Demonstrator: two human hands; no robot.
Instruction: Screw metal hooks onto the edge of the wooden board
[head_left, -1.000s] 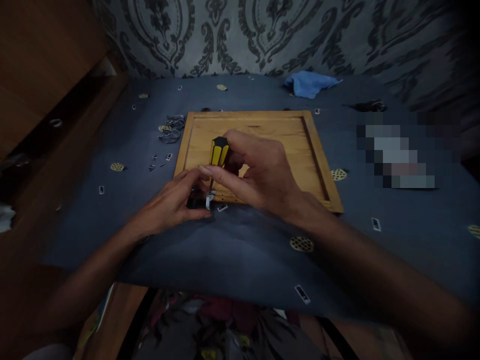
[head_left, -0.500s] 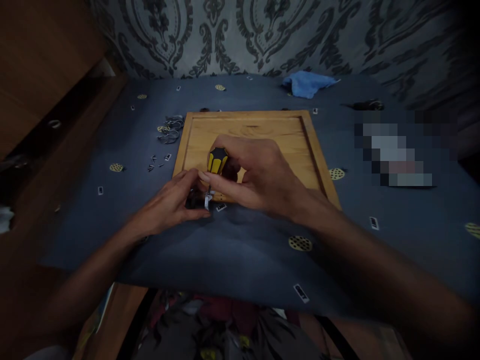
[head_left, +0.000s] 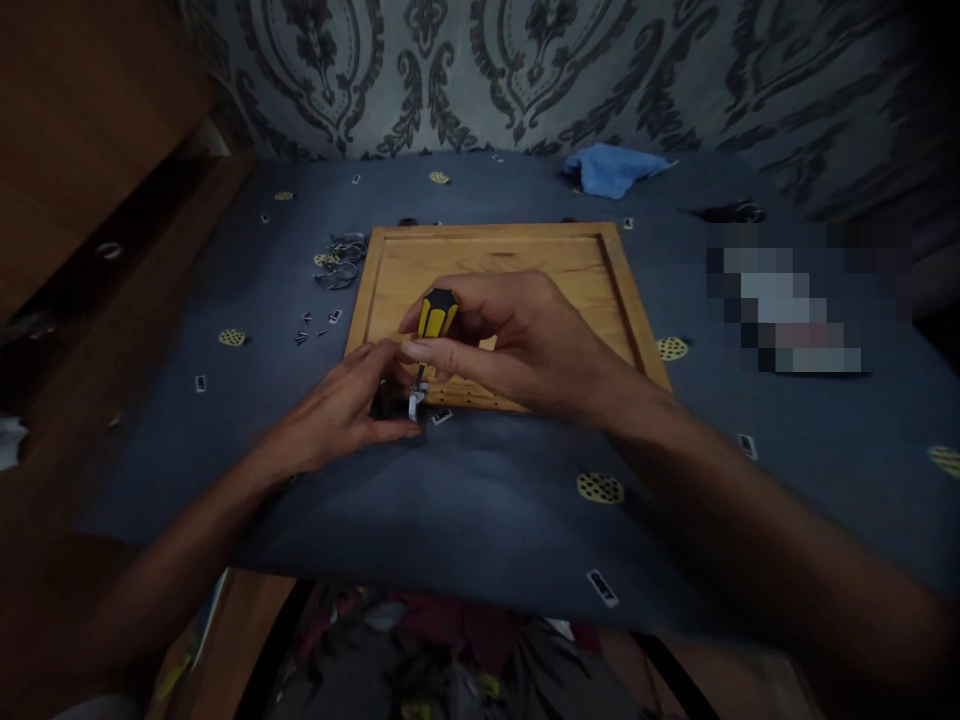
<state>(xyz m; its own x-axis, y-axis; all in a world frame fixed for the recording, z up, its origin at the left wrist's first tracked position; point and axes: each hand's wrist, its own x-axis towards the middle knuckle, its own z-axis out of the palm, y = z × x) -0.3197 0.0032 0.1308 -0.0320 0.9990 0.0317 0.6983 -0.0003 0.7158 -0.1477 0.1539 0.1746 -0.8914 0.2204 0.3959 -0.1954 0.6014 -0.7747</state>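
My right hand (head_left: 529, 345) is closed around a screwdriver (head_left: 436, 316) with a yellow and black handle. The tool stands nearly upright, tilted a little, and its shaft points down at a small silvery metal fitting (head_left: 415, 402). That fitting sits at the front edge of a framed wooden panel (head_left: 495, 246), near its left corner. With thumb and fingers on either side, my left hand (head_left: 345, 400) grips the fitting. The fingers partly cover it, so its full shape and any screw under the tip are hidden.
Left of the panel lie several small screws (head_left: 304, 325) and a few curved metal pieces (head_left: 337, 262). A blue cloth (head_left: 619, 170) is at the back, with a dark tool (head_left: 731, 212) to its right. A patterned blue cloth (head_left: 495, 520) covers the table.
My right hand's fingers have shifted around the screwdriver handle, and the hand has rolled slightly. The handle now leans a little more to the right. My left hand and the fitting have stayed put.
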